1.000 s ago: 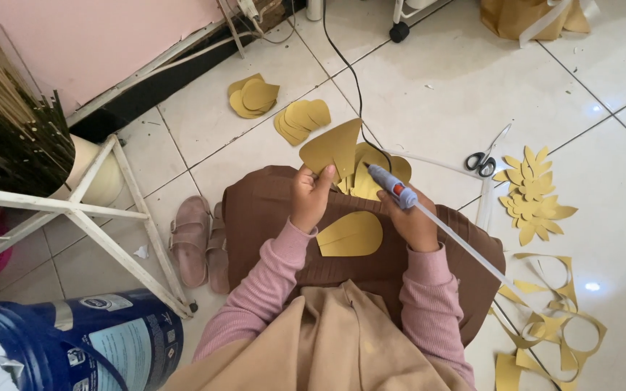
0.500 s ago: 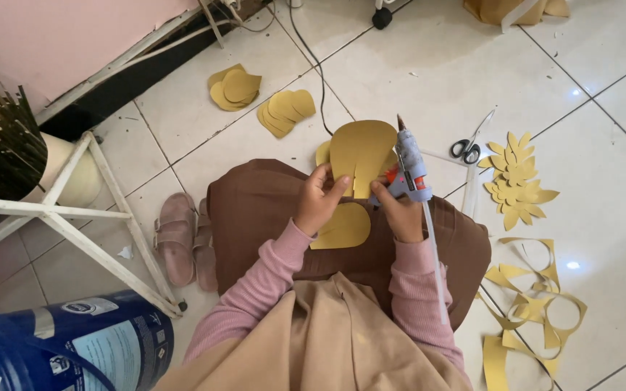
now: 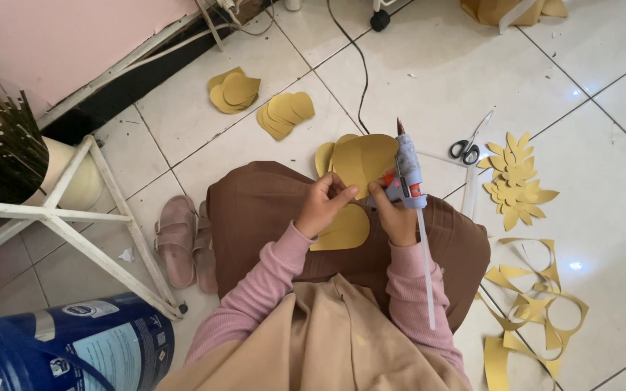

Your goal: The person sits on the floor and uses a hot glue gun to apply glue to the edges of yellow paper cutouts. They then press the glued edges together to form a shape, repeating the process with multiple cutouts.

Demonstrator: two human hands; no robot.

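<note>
The gold, rounded paper petal (image 3: pixel 362 161) is held up over the lap, above the brown skirt (image 3: pixel 269 210), pinched at its lower edge by the left hand (image 3: pixel 322 204); the grip of this hand is closed on the paper. The right hand (image 3: pixel 394 213) is wrapped tight around the pale blue hot glue gun (image 3: pixel 406 170), whose nozzle points up, away from the person, beside the petal's right edge.

To do this step well, I judge the petal should be kept flat and steady, the nozzle brought to the lower edge only, and a thin line of glue laid there, with the fingers kept away from the hot tip and the long clear glue stick (image 3: pixel 426 268) not bent against the sleeve.

Counted from largest to smallest: one blue plastic bucket (image 3: pixel 74 340), one white metal stand (image 3: pixel 74 217), one pair of pink sandals (image 3: pixel 182 239), one heap of gold paper offcuts (image 3: pixel 530 297) on the tiled floor (image 3: pixel 603 181), one gold leafy paper flower (image 3: pixel 514 179), two small stacks of gold petals (image 3: pixel 284 114), one more petal (image 3: pixel 343 228) lying on the lap, and one pair of scissors (image 3: pixel 469 145).
</note>
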